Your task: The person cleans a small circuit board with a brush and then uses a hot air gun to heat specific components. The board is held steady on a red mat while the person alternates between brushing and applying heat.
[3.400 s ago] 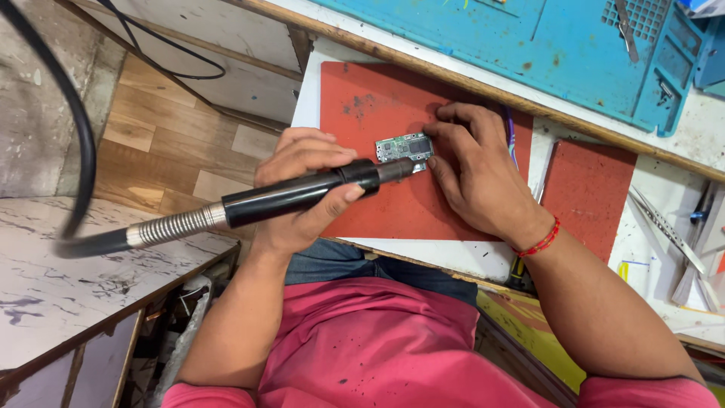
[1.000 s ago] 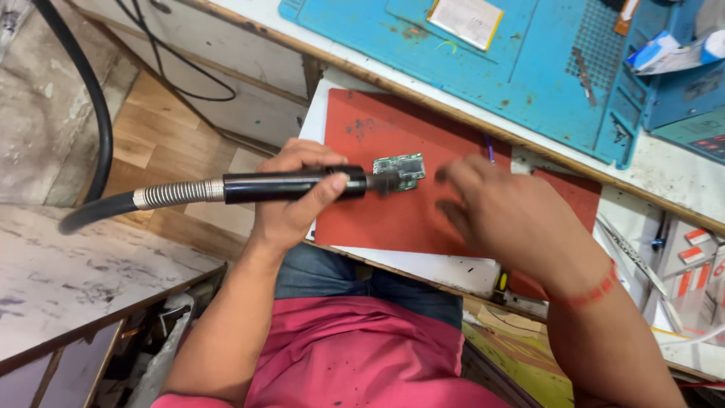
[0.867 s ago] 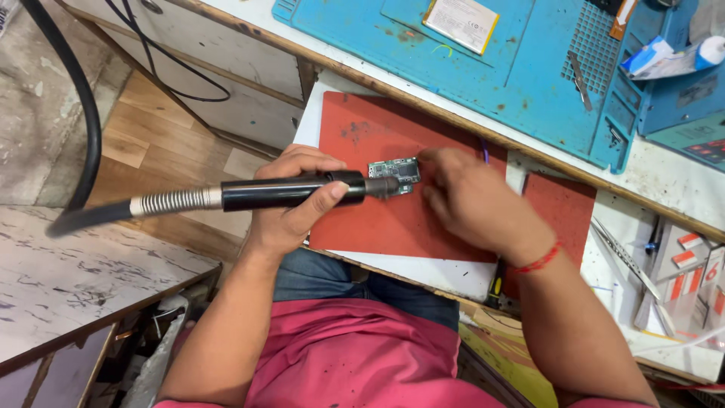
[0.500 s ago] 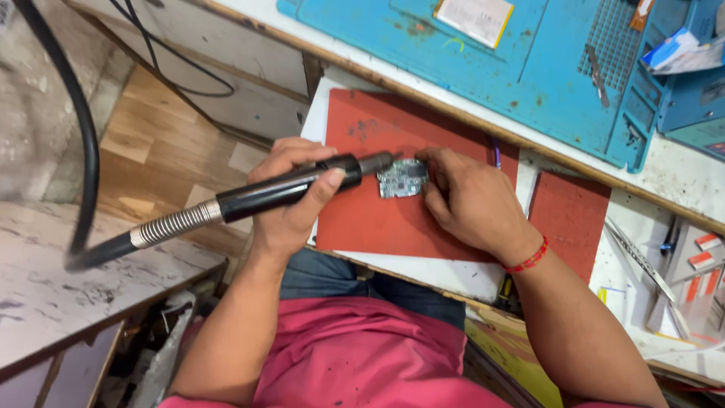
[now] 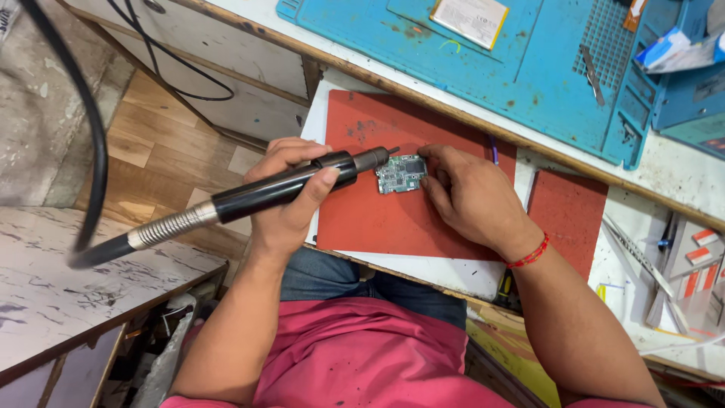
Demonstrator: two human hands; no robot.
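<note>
left hand [image 5: 283, 204] gripping a black pen-shaped rotary handpiece [image 5: 287, 189], right hand [image 5: 468, 200] pinning a small green circuit board [image 5: 400, 174].

the left hand is wrapped shut around the handpiece, its metal tip just at the board's far left corner; a ribbed steel collar and black hose [image 5: 83, 143] trail off left. the right hand's fingers are bent, pressing the board's right edge onto a red rubber mat [image 5: 377, 219]. the board lies near the mat's middle, with bare mat near and left of it. a second red mat [image 5: 570, 215] lies right; a blue work mat [image 5: 529, 68] lies beyond the far edge.
</note>
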